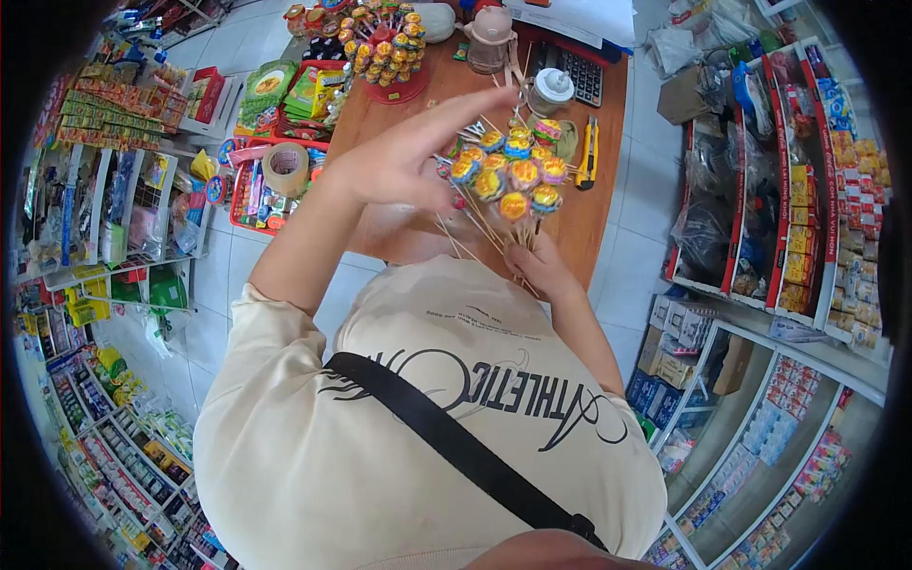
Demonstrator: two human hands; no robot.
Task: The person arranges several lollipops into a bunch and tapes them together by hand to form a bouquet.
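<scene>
My right hand [541,267] is closed round the thin sticks of a bunch of lollipops [513,176]. Their heads, in yellow, blue and pink wrappers, fan out above the fist over the wooden table. To the left of the bunch, my left hand [399,166] is raised with its fingers stretched and the thumb apart. It is close to the lollipops, and I see nothing held in it. Several bare-looking sticks [458,237] point down between my hands, partly blurred. Behind, a red stand [394,90] carries a round cluster of similar lollipops [383,43].
On the wooden table [594,228] lie a yellow cutter knife [588,152], a white-lidded jar [552,92], a calculator [581,76] and a pink bottle [489,40]. Left of it, a red basket [252,223] holds a roll of tape [285,169]. Stocked shelves [760,190] flank both sides.
</scene>
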